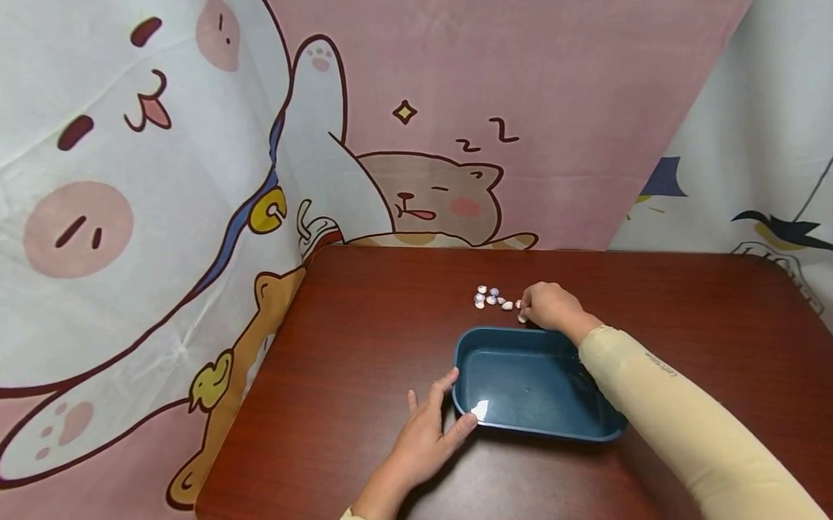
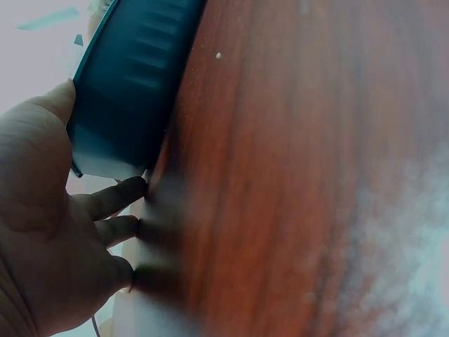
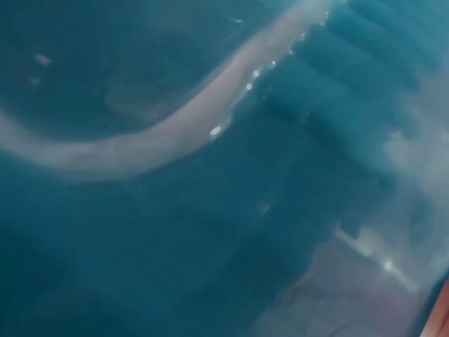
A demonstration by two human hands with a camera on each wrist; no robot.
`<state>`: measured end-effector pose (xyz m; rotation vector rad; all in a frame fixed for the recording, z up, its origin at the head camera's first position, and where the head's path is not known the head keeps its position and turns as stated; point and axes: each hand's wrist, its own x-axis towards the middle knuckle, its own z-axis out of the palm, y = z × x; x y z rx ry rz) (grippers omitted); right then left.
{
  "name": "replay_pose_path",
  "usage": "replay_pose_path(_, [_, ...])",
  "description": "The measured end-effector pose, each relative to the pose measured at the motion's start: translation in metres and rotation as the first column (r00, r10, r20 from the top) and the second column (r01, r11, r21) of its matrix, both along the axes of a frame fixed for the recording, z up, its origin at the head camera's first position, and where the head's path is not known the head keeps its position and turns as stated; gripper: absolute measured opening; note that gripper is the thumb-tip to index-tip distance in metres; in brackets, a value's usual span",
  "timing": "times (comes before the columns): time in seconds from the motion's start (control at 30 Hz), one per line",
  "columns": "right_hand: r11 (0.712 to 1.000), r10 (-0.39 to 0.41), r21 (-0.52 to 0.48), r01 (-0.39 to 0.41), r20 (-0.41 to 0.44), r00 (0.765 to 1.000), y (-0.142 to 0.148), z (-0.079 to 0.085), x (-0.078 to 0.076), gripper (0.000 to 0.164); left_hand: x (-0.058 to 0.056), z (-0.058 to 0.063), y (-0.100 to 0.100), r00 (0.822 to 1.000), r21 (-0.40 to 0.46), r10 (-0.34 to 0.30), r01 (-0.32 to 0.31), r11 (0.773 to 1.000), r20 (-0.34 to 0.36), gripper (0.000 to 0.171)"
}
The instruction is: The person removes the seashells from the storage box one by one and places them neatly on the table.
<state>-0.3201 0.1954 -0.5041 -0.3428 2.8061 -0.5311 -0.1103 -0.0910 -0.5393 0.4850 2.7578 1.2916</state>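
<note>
Two hands work at a dark red wooden table set against hanging cartoon-printed cloths. At centre stands a blue plastic tray, shallow, rectangular and with nothing visible inside it, its long side running roughly left to right before the person. The left hand lies at the tray's near left corner with thumb and fingers spread and fairly straight, the thumb against the rim and the fingers on the table beside the wall; the left wrist view confirms this, showing the fingers flat on the wood just under the tray's ribbed outer wall. By this placement the hand appears to brace the tray rather than grasp it. Beyond the far rim, a small cluster of pale shells or pebbles rests on the bare wood, close to the tray but apart from it. The right hand, in a cream sleeve, reaches over the tray's far right corner with its fingers curled at the cluster's right end; one small pale piece shows at the fingertips, though whether it is pinched or merely touched cannot be told. The right wrist view shows only the tray's blurred blue interior, consistent with the forearm passing directly above it.
</note>
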Motion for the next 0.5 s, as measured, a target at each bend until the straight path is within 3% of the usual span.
replay_pose_path(0.13, [0.999,-0.022,-0.041,0.020,-0.047,0.999,0.000,0.009,0.008,0.019,0.001,-0.002,0.000,1.000,0.003,0.004,-0.004,1.000,-0.002,0.073])
replay_pose_path(0.23, [0.995,-0.027,-0.098,0.017,-0.104,0.994,-0.002,0.021,0.023,0.023,0.001,-0.002,0.000,1.000,0.006,0.006,-0.006,1.000,0.001,0.073])
replay_pose_path(0.5, [0.959,0.092,-0.240,-0.151,-0.242,0.966,-0.008,0.059,0.098,0.020,0.000,-0.002,-0.002,1.000,0.001,-0.017,0.017,1.000,0.012,0.073])
